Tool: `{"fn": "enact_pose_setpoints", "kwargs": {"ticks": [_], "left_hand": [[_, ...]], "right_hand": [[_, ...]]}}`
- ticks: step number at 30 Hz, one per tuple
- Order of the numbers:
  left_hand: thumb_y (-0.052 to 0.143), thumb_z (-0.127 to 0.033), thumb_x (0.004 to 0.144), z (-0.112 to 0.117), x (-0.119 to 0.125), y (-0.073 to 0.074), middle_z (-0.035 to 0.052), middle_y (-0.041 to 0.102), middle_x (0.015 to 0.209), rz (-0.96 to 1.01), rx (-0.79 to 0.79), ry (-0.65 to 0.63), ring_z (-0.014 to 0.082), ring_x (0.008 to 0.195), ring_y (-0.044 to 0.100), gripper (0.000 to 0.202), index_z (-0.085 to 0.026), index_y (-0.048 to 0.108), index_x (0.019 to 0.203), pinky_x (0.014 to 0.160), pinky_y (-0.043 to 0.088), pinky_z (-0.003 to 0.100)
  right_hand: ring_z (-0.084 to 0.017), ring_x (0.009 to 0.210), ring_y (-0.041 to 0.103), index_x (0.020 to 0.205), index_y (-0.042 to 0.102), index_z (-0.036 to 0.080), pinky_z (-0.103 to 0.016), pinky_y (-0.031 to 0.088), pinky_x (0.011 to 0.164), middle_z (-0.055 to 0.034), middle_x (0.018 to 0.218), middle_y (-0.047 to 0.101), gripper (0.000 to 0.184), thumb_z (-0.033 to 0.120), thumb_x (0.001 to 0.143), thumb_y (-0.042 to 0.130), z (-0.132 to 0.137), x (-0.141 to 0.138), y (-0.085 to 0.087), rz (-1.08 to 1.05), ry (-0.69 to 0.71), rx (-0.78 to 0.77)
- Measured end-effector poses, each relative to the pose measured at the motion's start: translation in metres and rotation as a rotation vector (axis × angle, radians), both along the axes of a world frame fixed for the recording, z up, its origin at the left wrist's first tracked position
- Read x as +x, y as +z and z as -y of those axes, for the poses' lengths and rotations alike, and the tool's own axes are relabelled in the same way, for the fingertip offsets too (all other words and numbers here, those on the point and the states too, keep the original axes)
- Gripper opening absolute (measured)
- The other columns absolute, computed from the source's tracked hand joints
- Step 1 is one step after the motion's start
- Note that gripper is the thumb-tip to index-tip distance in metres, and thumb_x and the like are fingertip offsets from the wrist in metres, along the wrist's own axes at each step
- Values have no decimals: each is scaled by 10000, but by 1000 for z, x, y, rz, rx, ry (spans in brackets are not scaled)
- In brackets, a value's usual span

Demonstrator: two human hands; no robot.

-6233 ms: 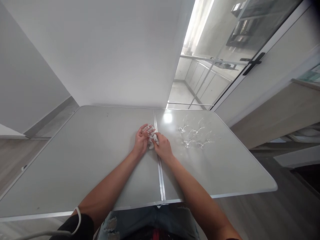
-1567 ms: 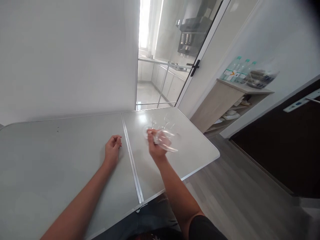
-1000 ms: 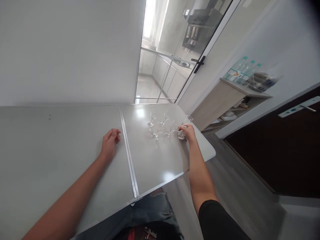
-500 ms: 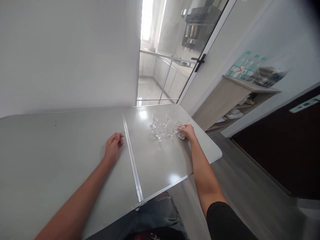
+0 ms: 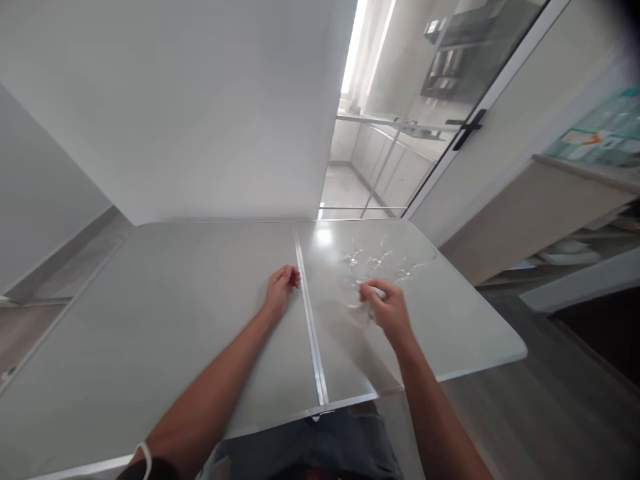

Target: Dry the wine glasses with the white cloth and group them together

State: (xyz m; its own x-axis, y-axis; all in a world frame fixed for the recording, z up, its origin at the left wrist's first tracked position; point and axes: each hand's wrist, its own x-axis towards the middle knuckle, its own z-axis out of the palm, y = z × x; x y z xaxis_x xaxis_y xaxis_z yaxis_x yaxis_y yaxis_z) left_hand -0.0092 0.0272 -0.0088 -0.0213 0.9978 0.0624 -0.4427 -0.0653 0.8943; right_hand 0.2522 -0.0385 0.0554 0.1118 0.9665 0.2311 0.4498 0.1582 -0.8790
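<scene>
My left hand [image 5: 283,287] rests on the pale table [image 5: 215,320], just left of the metal seam. Its fingers are curled in, and nothing shows in them. Right of the seam my right hand [image 5: 390,308] is closed in a pinch over the tabletop. Between its fingers is a small whitish thing [image 5: 379,293], partly hidden and blurred, so its kind is unclear. Beyond that hand stand several clear stemmed glasses [image 5: 352,258], smeared by motion. The nearest ones are close behind my knuckles.
A metal strip [image 5: 310,320] divides the tabletop. Behind the table are a white wall [image 5: 225,133] and a glass door with a black handle [image 5: 469,129]. At right, a wooden shelf unit [image 5: 540,207] bears plastic bottles [image 5: 600,133].
My right hand has come away from beside the glasses, nearer to me and toward the seam, with the whitish thing. The view has turned left; my left hand stays by the seam.
</scene>
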Motion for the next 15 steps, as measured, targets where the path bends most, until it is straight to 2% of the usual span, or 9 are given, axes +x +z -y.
{"fn": "enact_pose_setpoints", "kwargs": {"ticks": [2, 4, 6, 7, 11, 15], "left_hand": [[677, -556, 851, 3, 0, 5, 121, 701, 1038, 111, -7, -73, 196, 866, 668, 397, -181, 699, 979, 757, 531, 322], [600, -611, 883, 5, -2, 8, 148, 676, 1198, 228, -74, -226, 242, 969, 678, 495, -197, 671, 1144, 833, 538, 386], [547, -623, 895, 6, -5, 7, 151, 670, 1197, 323, -176, -353, 272, 984, 680, 518, -198, 653, 1171, 848, 538, 426], [549, -602, 886, 6, -7, 5, 143, 677, 1152, 362, -216, -371, 275, 969, 681, 488, -194, 657, 1131, 848, 539, 432], [554, -455, 810, 0, -13, -9, 77, 661, 951, 455, -258, -281, 232, 864, 672, 289, -209, 629, 942, 865, 543, 409], [539, -346, 790, -6, -12, -18, 87, 662, 915, 444, -331, -241, 237, 889, 669, 229, -189, 612, 940, 915, 542, 406]], "right_hand": [[-176, 660, 616, 810, 700, 188, -266, 454, 601, -21, 703, 666, 292, 414, 935, 565, -17, -63, 3, -50, 175, 138], [-195, 823, 650, 916, 708, 197, -300, 500, 752, -49, 869, 703, 230, 329, 964, 526, -36, -116, -5, -10, 389, 295], [-218, 957, 629, 953, 702, 203, -339, 492, 862, -78, 993, 684, 181, 270, 949, 534, -53, -153, -21, 119, 554, 429], [-218, 964, 614, 955, 692, 200, -344, 485, 872, -86, 1012, 665, 167, 243, 941, 532, -59, -166, -30, 172, 570, 452], [-203, 853, 568, 880, 641, 203, -345, 457, 834, -66, 920, 614, 143, 209, 938, 510, -73, -188, -57, 265, 478, 468], [-191, 834, 566, 844, 607, 218, -326, 440, 814, -41, 888, 598, 123, 194, 931, 523, -78, -182, -61, 188, 512, 425]]}}
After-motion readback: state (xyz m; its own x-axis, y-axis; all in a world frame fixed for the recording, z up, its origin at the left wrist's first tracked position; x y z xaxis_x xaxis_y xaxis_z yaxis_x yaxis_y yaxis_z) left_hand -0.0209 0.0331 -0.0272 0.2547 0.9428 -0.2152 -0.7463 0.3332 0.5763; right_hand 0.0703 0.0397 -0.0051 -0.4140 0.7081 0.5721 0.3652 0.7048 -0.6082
